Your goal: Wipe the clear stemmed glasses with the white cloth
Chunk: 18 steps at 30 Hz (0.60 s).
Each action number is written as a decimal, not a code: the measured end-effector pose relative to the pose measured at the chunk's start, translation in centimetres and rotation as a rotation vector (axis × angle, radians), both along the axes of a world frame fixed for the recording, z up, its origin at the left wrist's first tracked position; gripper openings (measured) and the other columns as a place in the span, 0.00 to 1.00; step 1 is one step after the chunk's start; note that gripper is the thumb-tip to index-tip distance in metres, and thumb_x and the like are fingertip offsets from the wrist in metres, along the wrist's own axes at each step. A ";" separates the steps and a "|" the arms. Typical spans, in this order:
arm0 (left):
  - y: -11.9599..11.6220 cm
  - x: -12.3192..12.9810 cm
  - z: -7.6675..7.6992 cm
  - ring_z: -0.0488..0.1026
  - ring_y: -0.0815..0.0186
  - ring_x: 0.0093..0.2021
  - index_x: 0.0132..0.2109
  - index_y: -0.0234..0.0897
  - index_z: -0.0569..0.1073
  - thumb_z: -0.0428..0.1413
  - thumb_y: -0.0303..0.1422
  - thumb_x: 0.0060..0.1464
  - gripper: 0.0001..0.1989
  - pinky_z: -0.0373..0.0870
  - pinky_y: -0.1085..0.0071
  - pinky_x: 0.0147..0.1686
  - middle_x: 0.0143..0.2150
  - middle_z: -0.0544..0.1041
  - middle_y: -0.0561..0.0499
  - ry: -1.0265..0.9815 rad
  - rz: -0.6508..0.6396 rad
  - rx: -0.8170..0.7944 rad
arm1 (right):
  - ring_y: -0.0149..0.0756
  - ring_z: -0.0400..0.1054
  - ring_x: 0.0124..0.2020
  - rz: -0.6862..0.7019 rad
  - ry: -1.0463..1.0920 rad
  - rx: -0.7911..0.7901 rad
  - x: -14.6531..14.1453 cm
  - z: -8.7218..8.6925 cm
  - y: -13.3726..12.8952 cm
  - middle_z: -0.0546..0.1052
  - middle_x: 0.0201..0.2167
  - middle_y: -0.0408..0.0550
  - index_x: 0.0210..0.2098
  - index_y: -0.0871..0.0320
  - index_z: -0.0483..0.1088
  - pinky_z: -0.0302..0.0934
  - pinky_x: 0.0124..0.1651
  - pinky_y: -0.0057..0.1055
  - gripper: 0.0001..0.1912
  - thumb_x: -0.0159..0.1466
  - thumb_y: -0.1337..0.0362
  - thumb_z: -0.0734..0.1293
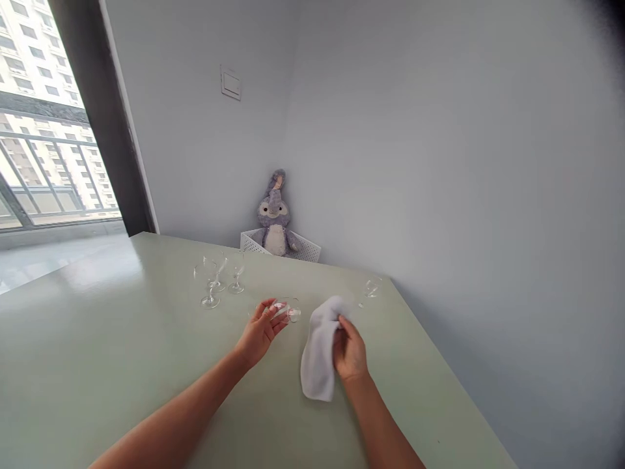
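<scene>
My left hand (258,333) is closed around a clear stemmed glass (288,310), which it holds tilted on its side above the table. Part of the glass hides behind my fingers. From my right hand (349,348) hangs a white cloth (319,355), pinched between thumb and fingers, its upper part blurred. The cloth and the held glass are apart. Three clear stemmed glasses stand upright to the left of my left hand, the nearest being a glass (209,299). Beyond my right hand, another clear glass (372,288) is at the table's far right.
The pale green table (122,365) meets grey walls on the right and behind. A white perforated basket (307,249) at the far edge holds a grey plush rabbit (274,225). A light switch (231,85) is on the wall. At the left, a window (49,130) shows railings.
</scene>
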<state>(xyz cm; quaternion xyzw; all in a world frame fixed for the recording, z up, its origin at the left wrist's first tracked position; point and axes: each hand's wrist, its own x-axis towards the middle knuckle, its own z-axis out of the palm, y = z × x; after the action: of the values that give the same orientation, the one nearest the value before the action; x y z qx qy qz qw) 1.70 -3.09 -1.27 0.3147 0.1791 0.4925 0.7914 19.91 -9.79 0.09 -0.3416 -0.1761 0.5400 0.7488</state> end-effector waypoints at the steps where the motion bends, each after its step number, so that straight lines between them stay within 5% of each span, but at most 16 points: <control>1: -0.4 0.2 0.1 0.71 0.62 0.46 0.42 0.40 0.64 0.56 0.34 0.50 0.12 0.64 0.63 0.49 0.46 0.71 0.50 0.023 0.000 0.022 | 0.31 0.67 0.27 0.067 -0.083 0.060 -1.0 0.2 -0.4 0.74 0.27 0.44 0.32 0.59 0.70 0.62 0.27 0.26 0.09 0.53 0.60 0.67; 4: -1.1 0.4 0.4 0.73 0.64 0.41 0.43 0.40 0.63 0.56 0.37 0.49 0.15 0.68 0.67 0.41 0.46 0.71 0.49 0.096 -0.011 0.049 | 0.33 0.66 0.34 0.295 -0.446 0.183 -3.6 0.5 -1.5 0.73 0.36 0.48 0.45 0.58 0.67 0.61 0.30 0.27 0.18 0.58 0.55 0.62; 9: -1.5 0.4 0.6 0.72 0.67 0.35 0.43 0.40 0.63 0.54 0.41 0.49 0.16 0.68 0.70 0.35 0.44 0.72 0.50 0.306 -0.003 0.120 | 0.33 0.66 0.30 0.401 -0.879 0.142 -4.3 -0.9 -1.9 0.71 0.29 0.44 0.52 0.53 0.61 0.61 0.32 0.29 0.22 0.59 0.57 0.62; 14: -1.8 0.7 -0.2 0.70 0.66 0.35 0.43 0.38 0.65 0.55 0.42 0.47 0.18 0.66 0.71 0.35 0.36 0.72 0.51 0.638 0.023 0.364 | 0.35 0.67 0.26 0.393 -0.859 0.051 -4.1 -3.4 -1.0 0.72 0.24 0.44 0.39 0.57 0.69 0.61 0.27 0.30 0.17 0.55 0.53 0.65; 18: -1.7 0.5 -0.2 0.69 0.62 0.40 0.50 0.39 0.63 0.51 0.43 0.51 0.21 0.66 0.68 0.38 0.41 0.72 0.47 0.803 0.073 0.535 | 0.34 0.66 0.21 0.401 -0.488 0.000 -4.6 -3.4 -0.4 0.72 0.21 0.44 0.35 0.59 0.69 0.60 0.24 0.31 0.20 0.55 0.49 0.64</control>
<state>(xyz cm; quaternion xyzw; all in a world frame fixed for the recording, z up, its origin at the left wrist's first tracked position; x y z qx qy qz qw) 2.21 -4.78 -1.50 0.6661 0.3483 0.3882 0.5332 15.30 -10.15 -3.36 -0.4195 -0.4146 0.5789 0.5630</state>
